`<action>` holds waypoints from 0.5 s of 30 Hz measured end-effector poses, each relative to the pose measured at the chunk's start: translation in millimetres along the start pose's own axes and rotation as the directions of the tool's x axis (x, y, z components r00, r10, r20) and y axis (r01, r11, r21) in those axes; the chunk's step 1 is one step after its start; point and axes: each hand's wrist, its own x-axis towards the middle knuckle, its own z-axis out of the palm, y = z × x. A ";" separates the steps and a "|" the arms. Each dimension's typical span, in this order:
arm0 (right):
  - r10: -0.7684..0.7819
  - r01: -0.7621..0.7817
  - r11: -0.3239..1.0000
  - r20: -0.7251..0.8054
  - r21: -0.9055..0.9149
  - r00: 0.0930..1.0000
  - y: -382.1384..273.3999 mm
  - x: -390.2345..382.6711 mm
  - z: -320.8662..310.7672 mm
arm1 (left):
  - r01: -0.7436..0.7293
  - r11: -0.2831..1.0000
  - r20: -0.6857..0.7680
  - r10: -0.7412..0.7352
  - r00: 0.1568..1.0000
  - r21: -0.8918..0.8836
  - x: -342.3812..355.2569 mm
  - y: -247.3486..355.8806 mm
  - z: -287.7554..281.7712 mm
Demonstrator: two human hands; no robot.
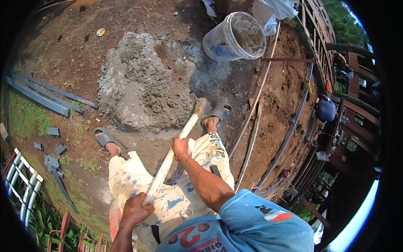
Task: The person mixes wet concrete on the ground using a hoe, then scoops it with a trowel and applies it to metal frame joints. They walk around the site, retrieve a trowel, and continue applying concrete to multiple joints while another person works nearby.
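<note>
With both hands I hold a shovel by its long pale wooden handle, slanted across my front. My left hand is closed round the handle's upper end, near my thigh. Further down the shaft, my right hand is wrapped round it. The tool's lower end is coated in grey-brown mud beside my right foot, so its blade shape is hard to make out. Just ahead of my feet spreads a wet grey heap of mortar, lumpy on the right and smoother and wetter on the left.
A dirty white bucket lies tilted beyond the mortar. Blue-grey metal strips and cut metal pieces are on the left. To the right, long wooden boards edge dug soil. A person in dark blue is at far right, near dark timbers.
</note>
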 end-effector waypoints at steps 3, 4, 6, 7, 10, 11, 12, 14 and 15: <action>-0.031 0.014 0.996 0.181 0.093 0.983 23.4 -50.9 14.9 | -0.027 1.000 -0.056 0.026 0.998 -0.015 -33.3 -43.2 9.6; -0.014 0.003 0.999 0.250 0.041 0.968 28.3 -66.4 16.9 | -0.090 0.996 -0.085 0.088 0.992 -0.026 -46.5 -59.6 11.7; -0.058 0.096 0.985 0.248 -0.143 0.967 40.1 -102.1 28.0 | -0.005 0.986 -0.080 -0.009 0.997 -0.167 -77.4 -85.2 25.7; -0.046 0.098 0.964 0.210 -0.246 0.977 38.4 -111.3 29.0 | 0.055 0.969 -0.058 -0.071 0.996 -0.240 -81.7 -93.5 33.4; -0.235 0.297 0.905 0.222 -0.305 0.946 -1.5 -96.2 24.5 | -0.032 0.971 -0.158 -0.006 0.987 -0.236 -41.9 -94.8 52.6; -0.268 0.313 0.882 0.173 -0.353 0.948 -30.9 -74.9 25.7 | -0.101 0.978 -0.190 0.066 0.979 -0.181 -14.6 -84.8 55.1; -0.372 0.403 0.862 0.157 -0.308 0.915 -59.9 -56.0 21.8 | -0.173 0.977 -0.224 0.142 0.964 -0.128 19.4 -68.0 56.2; -0.517 0.510 0.803 0.064 -0.308 0.854 -121.7 -15.1 19.6 | -0.297 0.919 -0.268 0.227 0.936 -0.260 71.7 -30.2 56.6; -0.652 0.641 0.714 0.065 -0.282 0.755 -146.8 1.3 13.5 | -0.329 0.859 -0.273 0.233 0.933 -0.393 91.0 -9.8 60.7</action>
